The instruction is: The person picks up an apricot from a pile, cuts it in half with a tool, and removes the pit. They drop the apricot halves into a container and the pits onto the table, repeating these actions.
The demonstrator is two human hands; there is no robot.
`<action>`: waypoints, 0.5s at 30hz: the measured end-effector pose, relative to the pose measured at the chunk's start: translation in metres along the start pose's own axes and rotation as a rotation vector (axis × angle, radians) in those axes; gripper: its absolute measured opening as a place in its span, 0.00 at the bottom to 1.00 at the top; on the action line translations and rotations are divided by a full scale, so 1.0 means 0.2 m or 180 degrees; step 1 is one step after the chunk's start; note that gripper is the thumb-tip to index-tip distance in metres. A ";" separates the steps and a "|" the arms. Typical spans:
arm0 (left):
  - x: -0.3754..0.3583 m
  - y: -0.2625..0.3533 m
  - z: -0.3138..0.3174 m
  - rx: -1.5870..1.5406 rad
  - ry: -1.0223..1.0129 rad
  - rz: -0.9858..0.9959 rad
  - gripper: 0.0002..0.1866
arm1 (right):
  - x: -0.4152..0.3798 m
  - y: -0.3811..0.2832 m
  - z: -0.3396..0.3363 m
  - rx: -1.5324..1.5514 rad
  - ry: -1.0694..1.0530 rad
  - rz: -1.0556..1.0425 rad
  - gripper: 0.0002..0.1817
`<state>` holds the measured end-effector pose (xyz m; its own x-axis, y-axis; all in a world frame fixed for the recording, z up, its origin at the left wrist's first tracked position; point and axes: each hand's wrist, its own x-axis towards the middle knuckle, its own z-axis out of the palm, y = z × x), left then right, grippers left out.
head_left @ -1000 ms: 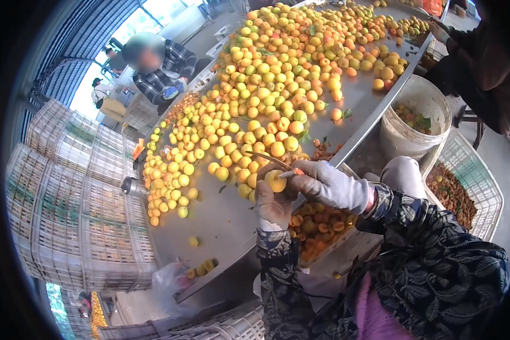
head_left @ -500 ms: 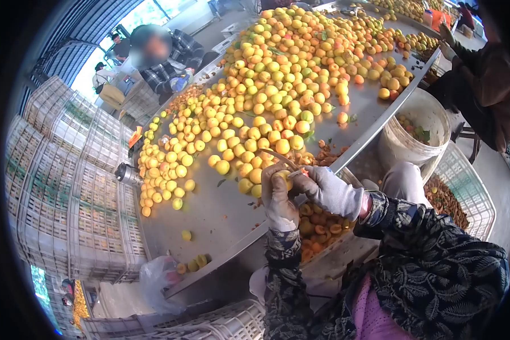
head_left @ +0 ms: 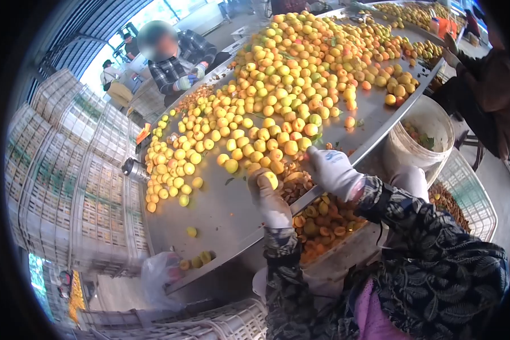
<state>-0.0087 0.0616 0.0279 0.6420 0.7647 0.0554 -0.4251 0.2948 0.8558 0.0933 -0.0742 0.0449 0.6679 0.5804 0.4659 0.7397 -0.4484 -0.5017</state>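
My left hand [head_left: 270, 203], in a stained white glove, is closed around a yellow apricot [head_left: 271, 180] above the near edge of the metal table [head_left: 221, 212]. To its right, my gloved right hand [head_left: 335, 171] is curled over the table rim; what its fingers hold, if anything, is hidden. Between the hands lie brownish pits and scraps [head_left: 294, 186]. Just beyond them spreads a large heap of whole apricots [head_left: 289, 73]. Below the rim, a crate holds split apricot halves [head_left: 323, 226].
A white bucket [head_left: 419, 133] stands at right, beside a pale crate [head_left: 473, 195] with brown pits. Stacked plastic crates [head_left: 56, 187] rise at left. A metal cup [head_left: 135, 169] and a plastic bag [head_left: 160, 280] are at the table's left side. People sit across and at right.
My hands have separated: the right moved up and right, while the left moved slightly left with an apricot. The curved strip seen between them earlier no longer shows. The view shifted slightly.
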 end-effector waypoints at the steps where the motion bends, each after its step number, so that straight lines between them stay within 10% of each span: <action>1: 0.00 0.04 0.01 -0.0735 -0.0197 -0.0192 0.18 | 0.01 -0.03 -0.04 0.0607 -0.0289 0.0226 0.13; 6: -0.07 0.10 0.06 -0.1378 -0.0691 -0.0547 0.25 | -0.10 -0.27 -0.22 0.1666 -0.1558 0.0388 0.22; 15: -0.11 -0.02 0.04 -0.1191 -0.0456 -0.0900 0.22 | -0.18 -0.23 -0.05 0.1446 -0.1365 0.0550 0.28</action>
<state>-0.0156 0.0387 0.0282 0.8355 0.5462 -0.0599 -0.4046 0.6854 0.6054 0.0359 -0.0797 0.0588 0.6125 0.7878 0.0656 0.4533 -0.2820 -0.8456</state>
